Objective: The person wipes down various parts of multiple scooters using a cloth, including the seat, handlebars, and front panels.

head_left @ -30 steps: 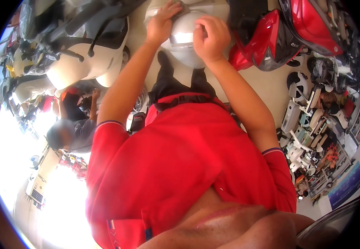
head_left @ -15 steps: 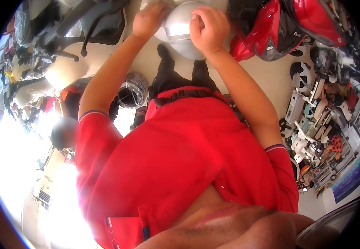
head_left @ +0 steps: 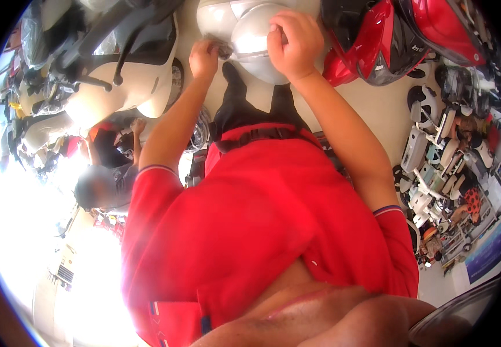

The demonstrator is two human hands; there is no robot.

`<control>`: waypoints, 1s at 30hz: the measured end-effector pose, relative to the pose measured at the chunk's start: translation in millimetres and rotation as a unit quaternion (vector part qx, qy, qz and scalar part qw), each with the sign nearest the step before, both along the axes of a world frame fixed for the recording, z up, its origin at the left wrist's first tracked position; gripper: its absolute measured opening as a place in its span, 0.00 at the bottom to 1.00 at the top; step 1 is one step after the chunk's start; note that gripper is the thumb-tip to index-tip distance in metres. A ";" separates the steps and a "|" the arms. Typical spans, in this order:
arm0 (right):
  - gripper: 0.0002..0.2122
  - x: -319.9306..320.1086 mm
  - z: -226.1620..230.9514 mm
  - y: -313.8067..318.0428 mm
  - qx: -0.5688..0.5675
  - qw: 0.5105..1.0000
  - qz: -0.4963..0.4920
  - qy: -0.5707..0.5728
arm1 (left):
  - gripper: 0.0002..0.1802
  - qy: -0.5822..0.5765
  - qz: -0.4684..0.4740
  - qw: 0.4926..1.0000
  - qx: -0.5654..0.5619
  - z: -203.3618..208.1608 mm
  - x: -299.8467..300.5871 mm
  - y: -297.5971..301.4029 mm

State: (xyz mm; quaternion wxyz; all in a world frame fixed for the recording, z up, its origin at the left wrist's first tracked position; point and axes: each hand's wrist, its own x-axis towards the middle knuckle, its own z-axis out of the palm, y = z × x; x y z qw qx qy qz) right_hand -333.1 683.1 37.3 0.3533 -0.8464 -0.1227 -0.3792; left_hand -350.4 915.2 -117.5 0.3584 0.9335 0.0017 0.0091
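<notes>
A smooth, rounded silver shell (head_left: pixel 260 63) with a bright reflection is in front of me at the top of the view, above my feet. I cannot tell whether it is a helmet or part of a scooter. My left hand (head_left: pixel 204 56) is closed on a small, dark grey crumpled cloth (head_left: pixel 224 50), just left of the shell. At the shell's right side, my right hand (head_left: pixel 296 45) has its fingers curled in. Whatever lies inside those fingers, if anything, is hidden. A paler silver panel (head_left: pixel 215 20) adjoins the shell's upper left.
A cream scooter (head_left: pixel 117 87) with black handlebar parts stands at left, glossy red scooter panels (head_left: pixel 372 46) at upper right. Beyond my left arm is another person (head_left: pixel 108 185). Shelves of scooter parts (head_left: pixel 435 173) line the right side.
My left hand has moved down and slightly left, off the silver shell, and the dark cloth in it now shows. My right hand stays nearly where it was. The other person has come further into view.
</notes>
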 end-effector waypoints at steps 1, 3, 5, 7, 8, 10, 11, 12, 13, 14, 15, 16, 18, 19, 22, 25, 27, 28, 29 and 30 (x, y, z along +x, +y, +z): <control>0.05 1.6 -0.7 -0.9 -0.003 1.000 0.001 0.003 | 0.08 0.003 0.001 1.000 -0.003 -0.1 3.8 -4.4; 0.05 -0.4 -0.1 -2.5 -0.022 1.000 0.001 -0.006 | 0.07 0.081 0.130 0.985 -0.084 13.9 13.7 -17.8; 0.04 -3.3 0.1 -1.8 -0.020 1.000 -0.001 0.000 | 0.08 0.017 0.113 0.978 -0.177 34.1 27.8 -27.0; 0.04 -1.0 -1.6 -3.3 -0.018 1.000 -0.007 0.006 | 0.08 -0.059 0.063 0.984 -0.157 71.5 50.7 -45.4; 0.04 -1.2 -1.2 -3.2 -0.020 1.000 -0.010 0.011 | 0.10 -0.069 0.022 0.985 -0.159 88.0 65.3 -53.0; 0.05 -1.2 0.0 -7.4 -0.029 0.999 -0.014 0.020 | 0.10 -0.116 -0.114 0.981 -0.105 122.4 93.9 -75.8; 0.05 -0.2 0.9 -8.4 -0.034 0.999 -0.014 0.016 | 0.09 -0.143 -0.179 0.972 -0.059 128.3 101.9 -83.0; 0.05 0.9 1.5 -6.1 -0.032 0.999 -0.010 0.009 | 0.09 -0.134 -0.194 0.971 -0.047 130.6 106.0 -80.8; 0.04 0.2 1.8 -5.3 -0.033 0.999 -0.009 0.006 | 0.10 -0.123 -0.213 0.969 -0.038 131.2 109.8 -77.3; 0.04 0.9 -0.8 -3.7 -0.030 0.999 -0.012 0.004 | 0.10 -0.107 -0.208 0.972 -0.030 146.3 106.1 -76.0; 0.04 -0.4 -0.3 -2.7 -0.035 0.999 -0.021 0.003 | 0.14 -0.126 -0.224 0.965 0.053 122.3 107.7 -65.1; 0.03 -0.8 0.7 0.0 -0.020 1.000 -0.023 0.005 | 0.14 -0.168 -0.211 0.962 0.047 121.6 104.7 -60.8; 0.04 -0.5 1.5 3.8 -0.001 1.000 -0.028 0.002 | 0.14 -0.189 -0.158 0.967 0.062 117.7 95.5 -50.6; 0.04 -0.1 2.2 7.1 0.002 0.999 -0.035 -0.001 | 0.14 -0.169 -0.115 0.975 0.085 111.8 90.1 -41.5; 0.04 -4.1 10.8 6.3 0.035 0.998 0.002 0.047 | 0.11 -0.061 -0.056 0.997 0.011 127.3 70.6 -33.9; 0.06 -18.3 29.4 4.0 0.230 0.971 -0.014 0.065 | 0.10 -0.120 -0.020 0.988 -0.095 169.7 27.9 -40.6; 0.09 -43.3 31.9 -5.2 0.250 0.962 -0.019 0.108 | 0.13 -0.102 -0.090 0.973 -0.187 217.5 0.4 -63.9; 0.12 -53.3 39.6 -6.1 0.291 0.949 0.004 0.123 | 0.14 -0.143 -0.131 0.961 -0.196 225.9 -5.3 -74.7; 0.14 -61.2 47.5 -6.3 0.332 0.933 0.030 0.133 | 0.16 -0.187 -0.171 0.945 -0.205 230.7 -8.4 -82.2; 0.19 -71.3 54.9 -7.3 0.390 0.903 0.072 0.163 | 0.13 -0.167 -0.158 0.950 -0.211 231.5 -14.1 -94.0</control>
